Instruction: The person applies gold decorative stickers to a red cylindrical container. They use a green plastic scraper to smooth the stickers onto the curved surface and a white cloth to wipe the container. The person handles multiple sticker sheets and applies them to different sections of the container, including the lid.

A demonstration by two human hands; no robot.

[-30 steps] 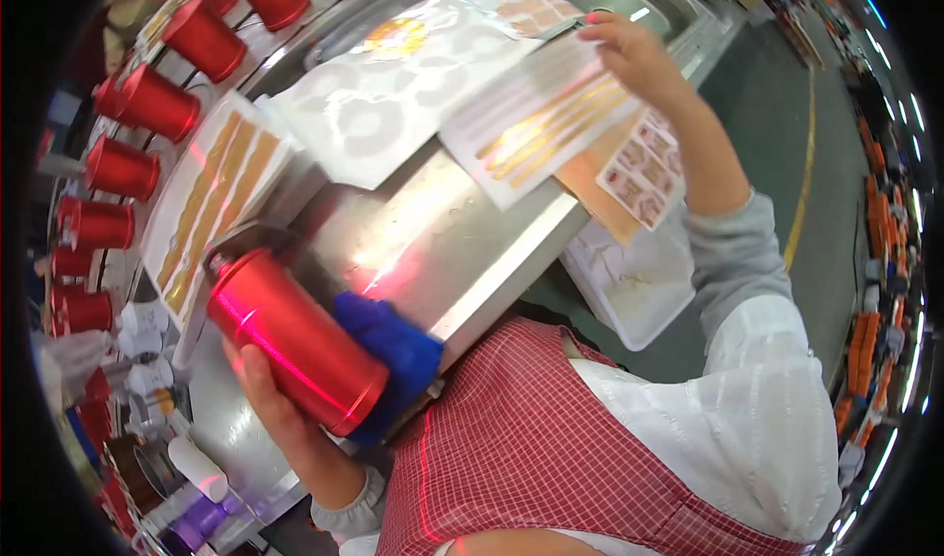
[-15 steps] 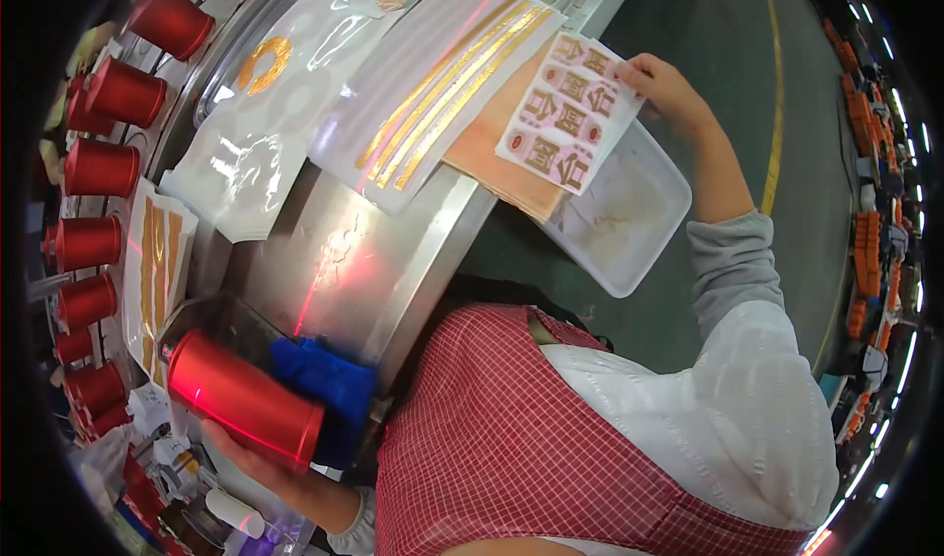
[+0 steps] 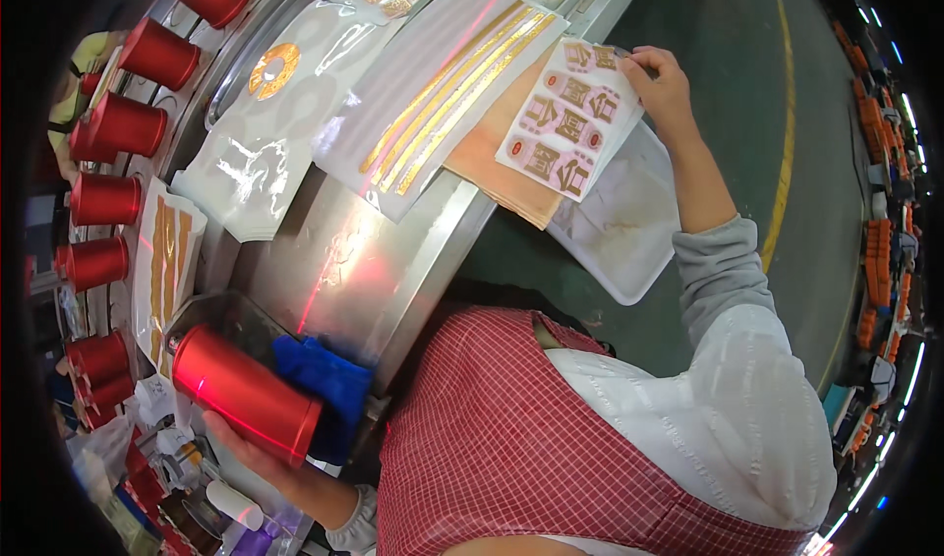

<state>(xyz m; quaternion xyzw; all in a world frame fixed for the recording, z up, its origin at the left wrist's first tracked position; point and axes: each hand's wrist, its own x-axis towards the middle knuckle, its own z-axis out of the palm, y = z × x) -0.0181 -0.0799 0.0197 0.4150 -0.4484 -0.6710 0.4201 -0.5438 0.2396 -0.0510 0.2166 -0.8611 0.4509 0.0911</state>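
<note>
My left hand [image 3: 258, 458] supports a shiny red tapered cup [image 3: 244, 395], tilted on its side, its fingers along the underside. A thin red light line runs down the cup. At the upper right, my right hand [image 3: 657, 86] pinches the corner of a sticker sheet [image 3: 560, 118] printed with gold-brown characters and small red ovals. That sheet lies over a tan board [image 3: 497, 153] and partly covers a white plastic tray [image 3: 629, 227]. Beside them lie a translucent sheet with gold strips [image 3: 433, 104] and a white sheet with a gold ring [image 3: 261, 143].
Several red cups [image 3: 157, 53] stand in a row along the conveyor [image 3: 182, 114] at the left. A blue cloth [image 3: 329, 389] lies next to the held cup on the metal bench [image 3: 339, 251]. A person's arm [image 3: 64, 128] shows beyond the row.
The cups in the row have shifted upward along the conveyor. My right hand has drawn slightly up at the sheet's corner. The held cup has barely moved.
</note>
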